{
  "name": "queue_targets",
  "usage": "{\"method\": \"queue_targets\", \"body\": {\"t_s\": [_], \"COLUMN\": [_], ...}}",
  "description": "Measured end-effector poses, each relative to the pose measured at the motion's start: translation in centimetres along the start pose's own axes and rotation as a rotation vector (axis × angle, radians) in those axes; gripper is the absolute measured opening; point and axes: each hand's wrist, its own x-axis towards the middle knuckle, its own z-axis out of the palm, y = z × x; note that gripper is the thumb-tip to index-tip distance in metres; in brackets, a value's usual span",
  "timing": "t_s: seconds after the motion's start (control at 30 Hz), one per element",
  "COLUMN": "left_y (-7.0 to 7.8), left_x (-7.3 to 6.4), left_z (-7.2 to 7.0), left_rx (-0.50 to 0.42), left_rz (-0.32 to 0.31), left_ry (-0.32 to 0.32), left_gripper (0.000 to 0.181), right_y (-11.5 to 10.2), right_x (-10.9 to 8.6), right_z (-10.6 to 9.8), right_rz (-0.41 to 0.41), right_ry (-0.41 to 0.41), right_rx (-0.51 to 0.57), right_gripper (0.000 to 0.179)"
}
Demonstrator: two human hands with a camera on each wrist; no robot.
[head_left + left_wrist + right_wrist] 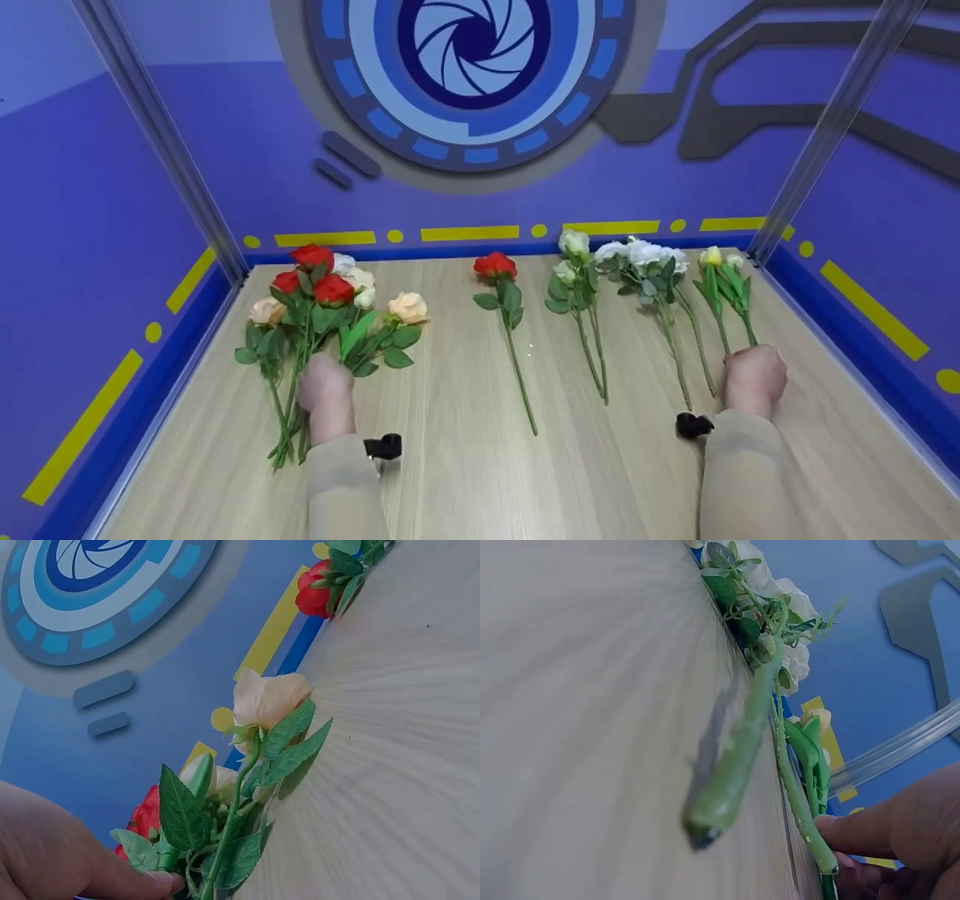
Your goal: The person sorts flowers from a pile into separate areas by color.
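My left hand [326, 382] grips stems in the flower bunch on the left of the table. Around it lie red roses [334, 289], a pale rose [266, 310] and white blooms; a peach rose [409, 307] leans out to the right. In the left wrist view, the thumb [154, 883] presses green stems low among the leaves. At the right, my right hand [756, 377] pinches the stems of the yellow-white tulips [712, 257]. White flower stems [799, 802] lie beside its fingers in the right wrist view. The palms hide parts of the stems.
A single red rose [495, 267] lies mid-table. Right of it are pale green roses [574, 243] and white flowers [649, 255], stems toward me. Blue panels [247, 150] with metal corner posts [840, 127] close in the wooden table [465, 480] at the back and sides.
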Motion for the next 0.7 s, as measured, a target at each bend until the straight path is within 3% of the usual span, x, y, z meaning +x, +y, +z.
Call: {"method": "queue_targets", "body": {"t_s": [0.2,0.37,0.5,0.57,0.7], "left_y": [0.2,0.4,0.8,1.2,2.1], "left_x": [-0.1,-0.3,-0.6,-0.8,-1.2], "left_z": [-0.3,-0.5,-0.6,-0.7,-0.9], "left_rx": [-0.042,-0.083,-0.112,-0.143,-0.258], "left_rz": [-0.001,0.023,0.063,0.080,0.124], "left_ry": [0.008,0.023,0.041,0.027,-0.020], "left_gripper": [0.031,0.037,0.030,0.017,0.032], "right_y": [-0.3,-1.0,-1.9,-2.6,-4.6], "right_x": [-0.2,-0.2,-0.3,-0.5,-1.2], "right_z": [-0.1,-0.3,-0.6,-0.8,-0.7], "right_rz": [0.017,0.029,0.032,0.021,-0.030], "right_ry": [-0.016,0.017,0.034,0.049,0.121], "right_rx": [-0.001,0.022,0.046,0.060,0.084], "right_gripper": [0.033,0.036,0.038,0.039,0.038]}}
